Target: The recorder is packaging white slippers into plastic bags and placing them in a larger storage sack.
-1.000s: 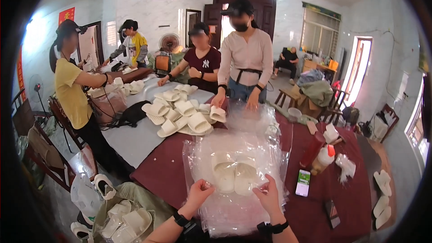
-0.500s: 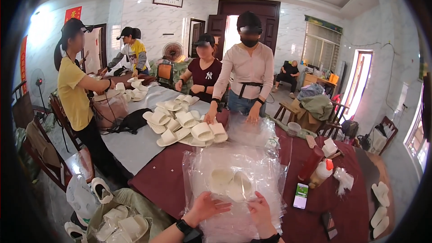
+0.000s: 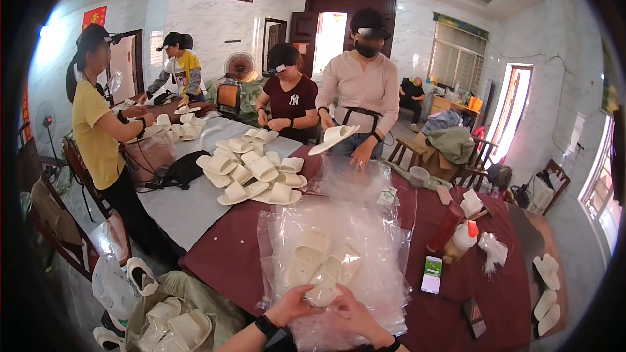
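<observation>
A pair of cream slide slippers point(image 3: 312, 251) lies on a thick stack of clear plastic bags point(image 3: 381, 287) right in front of me. Glossy film covers the pair, which seems to sit inside one of the bags. My left hand point(image 3: 291, 308) is closed on the left side of the slippers' near end. From the other side, my right hand point(image 3: 355, 318) closes on the same end, its fingers partly hidden by film. Across the table, a person in a pale pink top holds a single cream slipper point(image 3: 334, 137) beside a heap of loose slippers point(image 3: 264, 168).
A phone point(image 3: 432, 274), a white bottle with a red cap point(image 3: 462, 241) and a dark red cylinder point(image 3: 446, 227) stand or lie right of the bags. At lower left, a sack point(image 3: 218, 300) holds more slippers. Other people work around the table's far and left sides.
My hands have closed from spread fingers onto the slippers' near end, and the slippers have shifted and turned. The person opposite has lifted a slipper off the heap.
</observation>
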### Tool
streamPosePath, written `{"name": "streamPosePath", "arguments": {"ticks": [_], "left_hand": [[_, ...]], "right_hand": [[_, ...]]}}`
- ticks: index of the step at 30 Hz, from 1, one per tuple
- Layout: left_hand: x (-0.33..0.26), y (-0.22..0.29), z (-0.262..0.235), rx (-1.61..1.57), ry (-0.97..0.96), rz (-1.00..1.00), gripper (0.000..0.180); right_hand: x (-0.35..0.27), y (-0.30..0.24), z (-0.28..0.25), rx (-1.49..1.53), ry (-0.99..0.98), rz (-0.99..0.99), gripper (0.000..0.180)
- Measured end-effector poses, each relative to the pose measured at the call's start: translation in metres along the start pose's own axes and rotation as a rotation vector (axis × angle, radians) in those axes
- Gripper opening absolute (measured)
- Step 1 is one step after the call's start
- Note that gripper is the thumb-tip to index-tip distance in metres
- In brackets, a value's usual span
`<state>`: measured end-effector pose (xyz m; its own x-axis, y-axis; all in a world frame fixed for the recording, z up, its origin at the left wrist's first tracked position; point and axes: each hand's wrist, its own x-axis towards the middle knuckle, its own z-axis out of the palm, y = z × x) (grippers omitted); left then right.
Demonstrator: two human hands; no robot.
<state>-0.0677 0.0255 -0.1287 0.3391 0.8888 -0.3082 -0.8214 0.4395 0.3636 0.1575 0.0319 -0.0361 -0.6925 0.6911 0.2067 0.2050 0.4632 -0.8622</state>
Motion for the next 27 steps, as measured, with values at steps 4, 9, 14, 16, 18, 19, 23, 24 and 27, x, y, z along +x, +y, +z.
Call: {"name": "streamPosePath", "arguments": {"ticks": [4,9,14,16,18,19,23,24,27], "left_hand": [[-0.004,0.0,0.011,0.084,0.131,0.049,0.048],[0.0,0.002,-0.019,-0.055,0.004,0.01,0.053],[-0.022,0.006,0.014,-0.001,-0.027,0.017,0.055],[-0.023,0.004,0.01,0.033,-0.021,0.027,0.055],[-0.022,0.0,0.001,0.061,-0.02,0.032,0.055],[-0.021,-0.001,-0.004,0.046,-0.036,0.029,0.055],[-0.024,-0.001,-0.001,0.002,-0.094,0.009,0.061],[-0.023,-0.001,-0.006,-0.002,-0.091,0.019,0.061],[-0.021,-0.003,-0.016,0.012,-0.138,0.027,0.062]], "right_hand": [[0.0,-0.007,-0.013,0.138,0.331,0.136,0.053],[0.004,0.03,-0.022,0.021,0.433,0.075,0.037],[-0.003,0.047,-0.019,-0.451,0.186,0.034,0.03],[-0.002,0.041,-0.016,-0.514,0.166,0.062,0.031],[0.0,0.035,-0.013,-0.585,0.145,0.097,0.033],[0.001,0.032,-0.012,-0.642,0.136,0.082,0.036],[0.008,0.019,-0.014,-0.83,0.081,0.076,0.043],[0.01,0.014,-0.014,-0.83,0.073,0.067,0.043],[0.015,0.008,-0.013,-0.942,0.078,0.11,0.048]]}}
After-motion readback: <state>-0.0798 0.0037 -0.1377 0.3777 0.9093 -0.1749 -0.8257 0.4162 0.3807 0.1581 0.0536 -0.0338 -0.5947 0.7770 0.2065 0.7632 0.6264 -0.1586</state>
